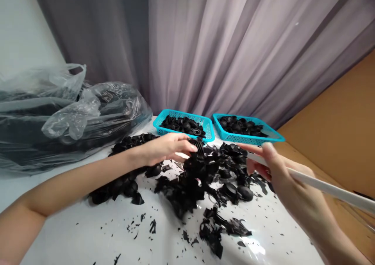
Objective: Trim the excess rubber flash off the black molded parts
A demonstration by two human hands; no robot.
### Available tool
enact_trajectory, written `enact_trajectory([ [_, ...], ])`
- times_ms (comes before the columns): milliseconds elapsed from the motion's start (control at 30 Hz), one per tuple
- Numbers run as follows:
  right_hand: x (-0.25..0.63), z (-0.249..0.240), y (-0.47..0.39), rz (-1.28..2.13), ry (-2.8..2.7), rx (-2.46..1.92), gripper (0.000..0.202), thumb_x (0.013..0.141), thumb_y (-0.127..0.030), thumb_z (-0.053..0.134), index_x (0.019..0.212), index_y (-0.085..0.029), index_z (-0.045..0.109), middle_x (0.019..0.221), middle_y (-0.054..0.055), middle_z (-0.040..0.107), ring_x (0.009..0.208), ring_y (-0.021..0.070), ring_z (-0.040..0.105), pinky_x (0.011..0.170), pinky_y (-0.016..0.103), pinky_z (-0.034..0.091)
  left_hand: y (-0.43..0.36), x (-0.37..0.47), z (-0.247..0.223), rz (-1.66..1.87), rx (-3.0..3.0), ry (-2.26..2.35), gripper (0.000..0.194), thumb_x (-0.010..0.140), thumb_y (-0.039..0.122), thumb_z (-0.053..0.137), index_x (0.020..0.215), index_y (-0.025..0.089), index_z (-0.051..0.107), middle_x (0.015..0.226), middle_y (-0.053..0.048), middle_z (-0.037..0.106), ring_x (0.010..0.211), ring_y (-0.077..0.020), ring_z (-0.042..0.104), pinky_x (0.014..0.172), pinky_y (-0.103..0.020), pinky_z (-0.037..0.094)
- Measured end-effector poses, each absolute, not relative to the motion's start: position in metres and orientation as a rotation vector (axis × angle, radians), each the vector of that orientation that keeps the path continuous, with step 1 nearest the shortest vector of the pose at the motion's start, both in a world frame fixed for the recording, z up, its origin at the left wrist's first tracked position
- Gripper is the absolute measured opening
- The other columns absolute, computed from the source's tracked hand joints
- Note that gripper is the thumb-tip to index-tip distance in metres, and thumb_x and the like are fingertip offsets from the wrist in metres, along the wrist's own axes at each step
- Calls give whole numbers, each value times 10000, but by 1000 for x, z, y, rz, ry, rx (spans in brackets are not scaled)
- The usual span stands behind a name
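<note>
My left hand (164,150) reaches in from the left over a heap of black parts. Its fingers are closed on a black ribbed part (199,146), with dark scraps just beneath it. My right hand (288,183) is closed around a long, thin white stick (331,189), which slants from the right edge toward the heap. The stick's far end is partly hidden by the fingers. Between and below both hands lie black rounded parts (230,191) and torn black scraps (211,233).
Two blue perforated baskets (209,130) (221,133) of black parts stand at the back by a grey curtain (234,54). Clear plastic bags (70,116) with dark contents fill the left. Small scraps dot the white table (73,241); a brown panel (336,105) rises at right.
</note>
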State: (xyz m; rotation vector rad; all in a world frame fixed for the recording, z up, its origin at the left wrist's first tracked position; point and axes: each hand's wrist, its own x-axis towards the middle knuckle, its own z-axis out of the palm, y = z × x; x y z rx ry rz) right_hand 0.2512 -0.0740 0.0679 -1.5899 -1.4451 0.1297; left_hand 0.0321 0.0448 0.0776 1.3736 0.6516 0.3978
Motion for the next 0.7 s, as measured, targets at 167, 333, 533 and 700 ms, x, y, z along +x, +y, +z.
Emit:
enact_trajectory([
  [167,228,58,-92,531,-1352,-1433,226,806,-439,606,734,-225,588,622,4,683,514,135,570,457,229,454,16,31,38,427,1416,644,351,613,219,712,905,154,528,904,-16,566,908,-166,544,889,-339,391],
  [333,222,34,-87,598,-1507,-1470,254,805,-403,624,643,-208,648,699,47,735,533,158,638,449,241,469,11,28,14,317,1327,635,311,630,201,678,908,167,542,900,-22,598,899,-184,564,866,-334,402],
  [533,224,25,-82,669,-1622,-1417,232,820,-325,599,618,-218,642,970,50,749,800,219,715,553,238,550,13,28,6,286,1228,632,323,635,219,659,941,154,579,850,-5,585,795,-123,537,735,-252,419],
  [700,222,26,-80,707,-1656,-1380,256,813,-280,593,565,-219,602,937,28,757,720,184,722,553,214,551,13,29,4,273,1150,629,327,641,221,668,944,164,558,816,26,551,725,-82,519,665,-213,413],
])
